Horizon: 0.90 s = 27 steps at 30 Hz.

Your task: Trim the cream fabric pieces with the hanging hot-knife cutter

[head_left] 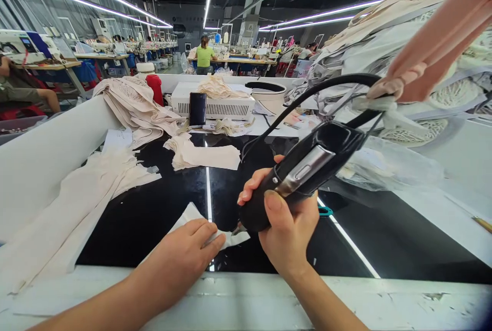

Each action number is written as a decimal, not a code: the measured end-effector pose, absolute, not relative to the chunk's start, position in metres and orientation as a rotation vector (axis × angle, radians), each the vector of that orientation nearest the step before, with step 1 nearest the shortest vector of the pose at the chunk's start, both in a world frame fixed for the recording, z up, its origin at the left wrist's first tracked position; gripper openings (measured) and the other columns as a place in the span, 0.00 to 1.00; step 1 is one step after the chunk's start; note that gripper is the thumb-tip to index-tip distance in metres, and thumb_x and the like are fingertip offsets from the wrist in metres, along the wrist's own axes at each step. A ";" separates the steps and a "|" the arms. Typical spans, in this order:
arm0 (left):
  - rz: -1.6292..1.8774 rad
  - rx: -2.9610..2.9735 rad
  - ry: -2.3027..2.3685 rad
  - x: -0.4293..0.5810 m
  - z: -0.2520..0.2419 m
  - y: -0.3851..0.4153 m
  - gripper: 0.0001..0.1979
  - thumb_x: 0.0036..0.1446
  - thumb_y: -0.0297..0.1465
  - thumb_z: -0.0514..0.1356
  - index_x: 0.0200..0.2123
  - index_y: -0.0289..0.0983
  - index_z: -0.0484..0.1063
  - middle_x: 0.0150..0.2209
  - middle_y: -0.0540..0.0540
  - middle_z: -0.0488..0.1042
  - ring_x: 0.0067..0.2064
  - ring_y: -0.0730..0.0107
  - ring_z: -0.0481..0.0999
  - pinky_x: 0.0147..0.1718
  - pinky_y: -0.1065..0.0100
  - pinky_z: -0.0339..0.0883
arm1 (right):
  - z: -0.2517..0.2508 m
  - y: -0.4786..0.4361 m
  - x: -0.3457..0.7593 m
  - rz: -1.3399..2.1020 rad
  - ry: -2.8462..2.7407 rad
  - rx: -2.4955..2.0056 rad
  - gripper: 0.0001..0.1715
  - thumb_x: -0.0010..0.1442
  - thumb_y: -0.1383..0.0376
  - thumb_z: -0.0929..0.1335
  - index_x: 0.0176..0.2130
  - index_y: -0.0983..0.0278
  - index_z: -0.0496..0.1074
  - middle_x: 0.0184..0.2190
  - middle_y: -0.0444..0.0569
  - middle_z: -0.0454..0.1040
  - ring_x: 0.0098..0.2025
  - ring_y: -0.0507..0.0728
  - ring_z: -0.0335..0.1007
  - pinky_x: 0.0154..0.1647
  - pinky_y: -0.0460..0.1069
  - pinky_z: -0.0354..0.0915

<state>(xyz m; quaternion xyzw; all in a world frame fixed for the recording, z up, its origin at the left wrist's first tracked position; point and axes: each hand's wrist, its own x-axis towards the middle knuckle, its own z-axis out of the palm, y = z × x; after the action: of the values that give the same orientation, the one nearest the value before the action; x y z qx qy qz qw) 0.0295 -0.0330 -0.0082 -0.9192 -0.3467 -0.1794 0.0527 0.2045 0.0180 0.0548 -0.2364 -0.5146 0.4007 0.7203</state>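
Observation:
My right hand (288, 218) is wrapped round a black handheld tool (307, 167) with a silver plate and a thick black cable. The tool's small metal tip points down-left at the edge of a white fabric piece (236, 239). Pressed over that fabric is my left hand (188, 249), its fingers together, holding it on the glossy black panel (154, 223). Beyond the hands lies a stack of cream fabric strips (211, 157). More long cream pieces (84, 192) spread over the left side.
A phone (197, 109) leans on a white box (180, 100). Red thread cone (154, 89) stands behind. Teal-handled tool (325, 211) lies right of my right hand. Fabric heaps (338, 64) rise at right; pink cloth (434, 44) hangs by the cable. A person (205, 57) sits far back.

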 end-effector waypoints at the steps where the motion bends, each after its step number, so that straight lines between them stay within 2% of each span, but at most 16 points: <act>1: -0.534 -2.796 -1.057 0.029 -0.009 -0.033 0.21 0.61 0.14 0.53 0.56 0.31 0.65 0.48 0.39 0.77 0.46 0.57 0.78 0.46 0.60 0.78 | 0.055 0.019 0.203 0.891 -1.137 -0.511 0.16 0.60 0.61 0.75 0.46 0.56 0.69 0.31 0.39 0.76 0.25 0.50 0.72 0.26 0.46 0.73; 6: -0.500 -2.789 -1.058 0.030 -0.008 -0.033 0.21 0.62 0.15 0.54 0.57 0.31 0.65 0.48 0.39 0.76 0.47 0.58 0.78 0.48 0.62 0.77 | 0.051 0.023 0.196 0.937 -1.150 -0.468 0.16 0.61 0.61 0.75 0.46 0.55 0.69 0.31 0.38 0.76 0.26 0.50 0.73 0.26 0.45 0.73; 12: -0.496 -2.790 -1.084 0.030 -0.007 -0.033 0.21 0.62 0.15 0.54 0.56 0.33 0.66 0.46 0.40 0.75 0.45 0.59 0.77 0.44 0.62 0.78 | 0.050 0.024 0.194 0.935 -1.173 -0.496 0.14 0.63 0.61 0.74 0.46 0.55 0.68 0.31 0.38 0.76 0.26 0.50 0.72 0.26 0.45 0.73; 18: -0.545 -2.789 -1.137 0.030 -0.010 -0.032 0.19 0.64 0.16 0.53 0.56 0.36 0.66 0.46 0.41 0.73 0.45 0.60 0.76 0.44 0.62 0.78 | 0.050 0.026 0.187 0.941 -1.161 -0.508 0.18 0.60 0.59 0.74 0.46 0.55 0.65 0.31 0.38 0.75 0.25 0.51 0.72 0.25 0.47 0.72; 27: -0.591 -2.812 -1.149 0.030 -0.008 -0.029 0.18 0.65 0.17 0.56 0.55 0.35 0.69 0.44 0.41 0.74 0.43 0.59 0.76 0.40 0.63 0.78 | 0.050 0.030 0.188 0.931 -1.172 -0.529 0.17 0.61 0.60 0.74 0.46 0.56 0.67 0.31 0.39 0.76 0.25 0.51 0.73 0.27 0.48 0.74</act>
<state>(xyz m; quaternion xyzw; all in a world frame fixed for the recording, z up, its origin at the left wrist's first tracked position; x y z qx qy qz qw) 0.0298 -0.0289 -0.0083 -0.9084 -0.3712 -0.1909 0.0235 0.1879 0.0297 0.0503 -0.2374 -0.5263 0.4183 0.7011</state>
